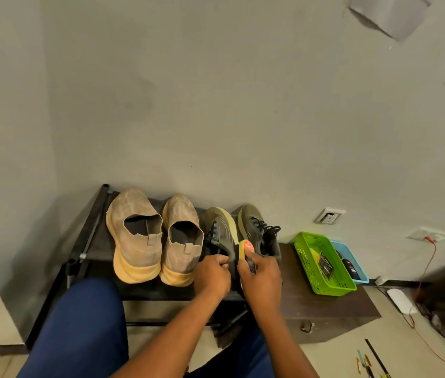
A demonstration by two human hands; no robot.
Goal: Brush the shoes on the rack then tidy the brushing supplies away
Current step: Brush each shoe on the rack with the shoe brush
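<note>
The olive-grey lace-up shoe [222,236] being worked lies directly ahead of both hands, tipped onto its side so that its pale sole edge faces up and to the right; its long axis runs away from the person, heel end at the knuckles and toe toward the wall. The left hand [212,274] is at the heel, fingers curled round the dark collar and pinching it to steady the shoe. The right hand [261,279] sits just to the right of that, fingers wrapped round a shoe brush [245,253] with a pale yellow body and an orange-red label on its back; the brush head pokes out beyond the fingertips and rests against the shoe's side near the heel. Both hands are equally near, so a stroke would probably run forward from the fingers along the shoe's length toward the toe. The shoe's upper is dull olive with black laces hanging loose. Its mate [259,230] stands upright just beyond the right hand's fingertips. To the left of the left hand, a pair of tan knit slip-ons [139,230] with yellowed soles looks dusty and worn. Well to the right of the right hand, a green basket [304,252] holds supplies, with a blue basket [352,255] touching its far side.
</note>
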